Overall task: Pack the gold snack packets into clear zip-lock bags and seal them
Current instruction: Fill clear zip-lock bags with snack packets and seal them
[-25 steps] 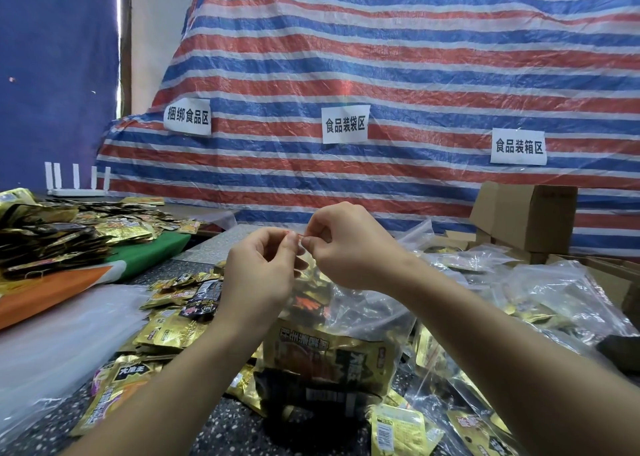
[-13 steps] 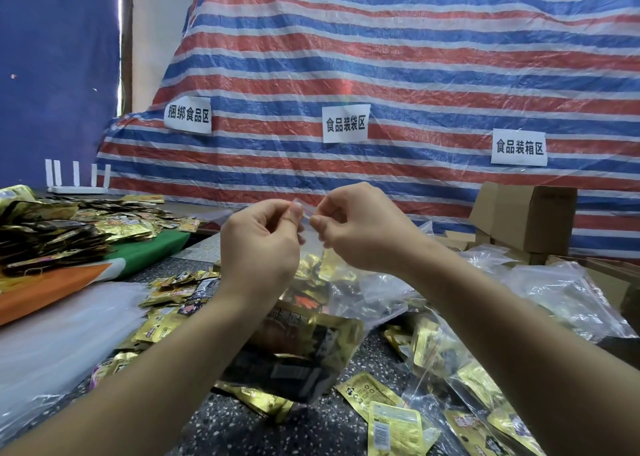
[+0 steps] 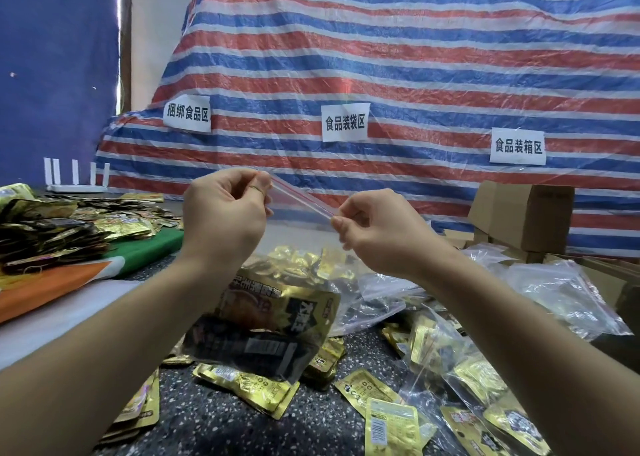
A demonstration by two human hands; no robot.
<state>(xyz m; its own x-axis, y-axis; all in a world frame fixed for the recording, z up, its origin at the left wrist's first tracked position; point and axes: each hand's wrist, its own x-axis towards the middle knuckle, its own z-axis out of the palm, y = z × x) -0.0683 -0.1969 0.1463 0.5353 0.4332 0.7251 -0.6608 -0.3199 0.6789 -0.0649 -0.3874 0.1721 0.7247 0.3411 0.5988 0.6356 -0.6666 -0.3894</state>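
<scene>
Raised above the dark speckled bench (image 3: 221,424): a clear zip-lock bag with a red seal strip (image 3: 301,197), packed with gold foil snack packets (image 3: 277,312), its top edge stretched taut and slanting down to the right. Left hand (image 3: 221,220) pinching the strip's upper end in a tight grip, right hand (image 3: 381,234) pinching the lower end, fingers curled. Below the bag, loose gold packets (image 3: 249,388) scattered on the bench; right of the bag, more clear bags (image 3: 561,293) heaped, some filled. Behind those, brown cardboard boxes (image 3: 526,216). Left of the bag, a dark-and-gold packet pile (image 3: 52,234). Beyond the bag, a red, white and blue striped tarpaulin (image 3: 415,57) bearing three white paper labels (image 3: 344,122).
</scene>
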